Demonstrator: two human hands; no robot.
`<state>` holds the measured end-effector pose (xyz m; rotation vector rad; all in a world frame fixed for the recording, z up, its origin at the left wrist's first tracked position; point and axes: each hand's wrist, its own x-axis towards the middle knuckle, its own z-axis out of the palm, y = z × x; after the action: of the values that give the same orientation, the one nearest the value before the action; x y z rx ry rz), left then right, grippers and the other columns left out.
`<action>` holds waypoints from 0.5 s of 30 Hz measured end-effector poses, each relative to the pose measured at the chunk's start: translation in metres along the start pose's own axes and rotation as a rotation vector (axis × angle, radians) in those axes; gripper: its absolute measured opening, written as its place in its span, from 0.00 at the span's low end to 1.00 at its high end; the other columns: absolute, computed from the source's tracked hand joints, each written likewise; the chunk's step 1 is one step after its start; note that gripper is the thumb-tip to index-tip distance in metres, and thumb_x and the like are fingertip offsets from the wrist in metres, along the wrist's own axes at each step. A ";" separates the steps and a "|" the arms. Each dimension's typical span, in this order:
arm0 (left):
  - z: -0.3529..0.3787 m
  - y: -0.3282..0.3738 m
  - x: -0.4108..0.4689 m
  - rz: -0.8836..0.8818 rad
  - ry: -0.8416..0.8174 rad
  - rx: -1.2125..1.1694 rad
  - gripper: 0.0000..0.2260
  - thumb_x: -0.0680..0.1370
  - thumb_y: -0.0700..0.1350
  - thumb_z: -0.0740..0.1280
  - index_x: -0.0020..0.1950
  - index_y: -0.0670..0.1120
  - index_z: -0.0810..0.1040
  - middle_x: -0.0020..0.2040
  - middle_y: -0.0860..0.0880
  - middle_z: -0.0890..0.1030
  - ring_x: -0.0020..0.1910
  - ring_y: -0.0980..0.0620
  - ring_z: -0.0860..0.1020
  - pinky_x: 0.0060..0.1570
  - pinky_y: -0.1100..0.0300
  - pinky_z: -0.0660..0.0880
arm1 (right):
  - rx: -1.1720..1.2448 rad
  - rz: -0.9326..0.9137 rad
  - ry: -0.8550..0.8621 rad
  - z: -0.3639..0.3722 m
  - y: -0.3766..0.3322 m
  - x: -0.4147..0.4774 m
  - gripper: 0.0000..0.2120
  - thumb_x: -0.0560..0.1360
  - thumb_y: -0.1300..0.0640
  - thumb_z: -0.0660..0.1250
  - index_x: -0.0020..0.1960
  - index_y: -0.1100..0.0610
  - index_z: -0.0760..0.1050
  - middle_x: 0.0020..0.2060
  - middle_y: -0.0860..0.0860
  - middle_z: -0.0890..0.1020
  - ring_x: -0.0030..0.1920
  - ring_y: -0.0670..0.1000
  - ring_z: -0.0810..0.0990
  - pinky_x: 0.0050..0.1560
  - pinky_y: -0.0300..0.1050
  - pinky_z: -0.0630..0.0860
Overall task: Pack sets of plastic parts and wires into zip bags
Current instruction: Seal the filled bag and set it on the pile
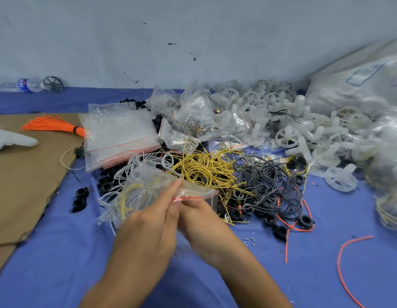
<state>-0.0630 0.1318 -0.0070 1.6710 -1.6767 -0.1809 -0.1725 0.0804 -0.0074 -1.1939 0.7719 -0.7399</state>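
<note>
Zip bag [146, 185] is held over the near blue sheet [59, 263], just before the yellow wire pile [206, 167]. Left hand [148, 221] and right hand [199, 218] are together, both pinching its red seal strip. Judged light, limp, slippery film with springy wires inside; best gripped at the strip.

Left grip [148, 221], right grip [201, 215] close together, fingertips [178, 182] pinched, forearms converging

White sack [357, 85] at the right edge (cut off, print unreadable), blurred packed bags [391, 210] below it
</note>
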 end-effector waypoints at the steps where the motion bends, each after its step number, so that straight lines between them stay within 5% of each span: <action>1: -0.001 0.000 0.002 -0.028 0.005 -0.028 0.16 0.82 0.58 0.51 0.69 0.70 0.66 0.31 0.58 0.80 0.32 0.59 0.78 0.34 0.67 0.73 | -0.069 -0.048 -0.053 -0.011 -0.004 -0.010 0.11 0.79 0.68 0.58 0.53 0.63 0.79 0.41 0.59 0.81 0.41 0.52 0.82 0.43 0.45 0.80; 3: -0.003 0.002 0.006 -0.078 0.010 -0.049 0.20 0.78 0.59 0.53 0.69 0.66 0.71 0.27 0.54 0.75 0.27 0.56 0.73 0.30 0.64 0.69 | -0.199 -0.179 0.026 -0.037 -0.009 -0.026 0.11 0.76 0.62 0.64 0.53 0.53 0.83 0.41 0.51 0.86 0.40 0.45 0.81 0.43 0.41 0.80; 6: -0.004 0.007 0.010 -0.111 0.013 -0.080 0.20 0.78 0.57 0.55 0.68 0.64 0.73 0.29 0.55 0.74 0.27 0.55 0.70 0.29 0.56 0.66 | -0.719 -0.281 0.447 -0.102 -0.006 -0.031 0.07 0.74 0.52 0.68 0.50 0.44 0.82 0.37 0.44 0.84 0.34 0.43 0.78 0.35 0.40 0.73; 9: -0.004 0.012 0.009 -0.144 0.007 -0.114 0.20 0.77 0.58 0.56 0.68 0.65 0.74 0.31 0.56 0.76 0.31 0.54 0.72 0.34 0.51 0.71 | -1.094 -0.134 0.744 -0.156 -0.001 -0.020 0.08 0.77 0.53 0.65 0.53 0.44 0.80 0.46 0.42 0.83 0.48 0.46 0.79 0.46 0.43 0.73; 12: -0.006 0.014 0.008 -0.149 -0.010 -0.121 0.21 0.76 0.59 0.55 0.68 0.65 0.73 0.28 0.56 0.74 0.28 0.54 0.70 0.31 0.50 0.69 | -1.283 0.030 0.748 -0.188 0.019 -0.008 0.11 0.78 0.53 0.65 0.59 0.51 0.79 0.54 0.52 0.79 0.56 0.57 0.75 0.55 0.49 0.73; 15: -0.008 0.014 0.008 -0.145 -0.025 -0.106 0.21 0.76 0.59 0.54 0.69 0.66 0.72 0.26 0.55 0.71 0.26 0.54 0.69 0.28 0.52 0.66 | -1.277 0.030 0.667 -0.193 0.030 -0.004 0.07 0.76 0.52 0.67 0.52 0.51 0.80 0.48 0.52 0.78 0.53 0.57 0.75 0.53 0.48 0.71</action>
<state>-0.0686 0.1293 0.0098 1.7166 -1.5373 -0.3556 -0.3330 -0.0093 -0.0720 -2.0663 1.9816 -0.5904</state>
